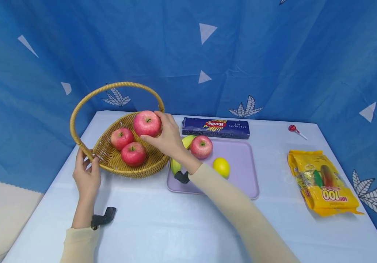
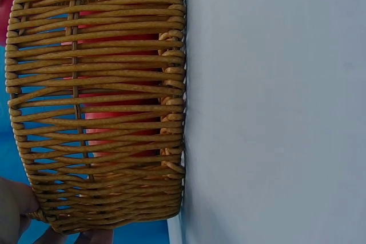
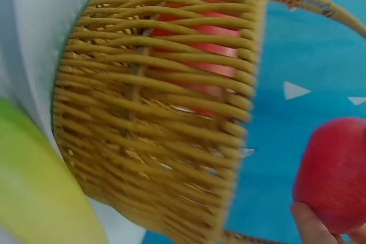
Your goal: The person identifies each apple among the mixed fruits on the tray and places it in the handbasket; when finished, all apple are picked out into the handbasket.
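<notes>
In the head view a wicker basket with a tall handle holds two apples. My left hand grips its left rim at the foot of the handle; the left wrist view shows fingers at the basket's edge. My right hand pinches another apple over the basket's back right part. From the right wrist view, this apple is above the rim of the basket, with fingertips on its lower side.
A lilac tray right of the basket bears bananas, an apple and a yellow lemon. Behind it lies a blue spaghetti box. Farther right are a lollipop and a yellow packet.
</notes>
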The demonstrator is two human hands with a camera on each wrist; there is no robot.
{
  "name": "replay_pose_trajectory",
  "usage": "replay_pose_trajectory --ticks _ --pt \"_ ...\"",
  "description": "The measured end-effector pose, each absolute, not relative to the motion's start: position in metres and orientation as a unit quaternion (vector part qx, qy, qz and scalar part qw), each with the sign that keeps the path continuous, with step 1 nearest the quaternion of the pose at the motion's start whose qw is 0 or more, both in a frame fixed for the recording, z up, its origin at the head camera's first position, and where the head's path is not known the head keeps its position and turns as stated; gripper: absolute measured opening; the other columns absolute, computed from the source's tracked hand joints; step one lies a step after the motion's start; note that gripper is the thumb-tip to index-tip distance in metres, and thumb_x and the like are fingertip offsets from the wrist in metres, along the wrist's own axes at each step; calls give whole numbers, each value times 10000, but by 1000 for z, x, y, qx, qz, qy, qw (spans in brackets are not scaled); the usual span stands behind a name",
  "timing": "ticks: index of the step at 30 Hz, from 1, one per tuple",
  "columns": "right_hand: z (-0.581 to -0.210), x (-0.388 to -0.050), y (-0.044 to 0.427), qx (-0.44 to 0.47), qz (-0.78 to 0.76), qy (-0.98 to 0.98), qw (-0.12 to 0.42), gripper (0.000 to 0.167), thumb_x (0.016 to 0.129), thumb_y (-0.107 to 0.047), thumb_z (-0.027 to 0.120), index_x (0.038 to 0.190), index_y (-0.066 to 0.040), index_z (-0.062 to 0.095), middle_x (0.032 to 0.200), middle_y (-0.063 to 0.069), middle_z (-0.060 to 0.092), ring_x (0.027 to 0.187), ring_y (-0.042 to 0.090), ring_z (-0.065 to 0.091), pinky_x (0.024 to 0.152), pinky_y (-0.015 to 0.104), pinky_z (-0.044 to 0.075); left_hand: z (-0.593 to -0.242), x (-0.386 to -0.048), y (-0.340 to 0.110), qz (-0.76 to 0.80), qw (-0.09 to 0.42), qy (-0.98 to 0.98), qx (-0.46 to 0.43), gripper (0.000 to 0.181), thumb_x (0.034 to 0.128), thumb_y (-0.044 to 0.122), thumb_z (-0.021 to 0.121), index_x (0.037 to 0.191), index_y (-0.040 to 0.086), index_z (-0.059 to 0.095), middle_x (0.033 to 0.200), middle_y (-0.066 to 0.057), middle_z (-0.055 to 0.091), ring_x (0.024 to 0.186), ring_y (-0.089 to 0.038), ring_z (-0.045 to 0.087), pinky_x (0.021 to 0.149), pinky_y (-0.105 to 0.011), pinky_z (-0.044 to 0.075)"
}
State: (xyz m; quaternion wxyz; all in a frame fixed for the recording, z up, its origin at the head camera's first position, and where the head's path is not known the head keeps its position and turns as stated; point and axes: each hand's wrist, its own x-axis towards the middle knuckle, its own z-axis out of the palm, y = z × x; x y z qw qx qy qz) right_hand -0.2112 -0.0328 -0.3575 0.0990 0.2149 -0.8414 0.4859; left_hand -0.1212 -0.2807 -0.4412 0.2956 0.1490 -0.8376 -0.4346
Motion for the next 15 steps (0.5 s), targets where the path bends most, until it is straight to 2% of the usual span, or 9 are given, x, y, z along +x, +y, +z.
replay_pose_trajectory --ticks 15 --pt "-392 -234 -64 177 457 -867 87 791 788 -331 813 1427 -66 430 1330 102 504 1206 223 535 1010 378 533 -441 -121 -281 -431 300 -838 149 565 1013 115 496 1511 330 339 1364 -116 551 1199 -328 585 942 -169 534"
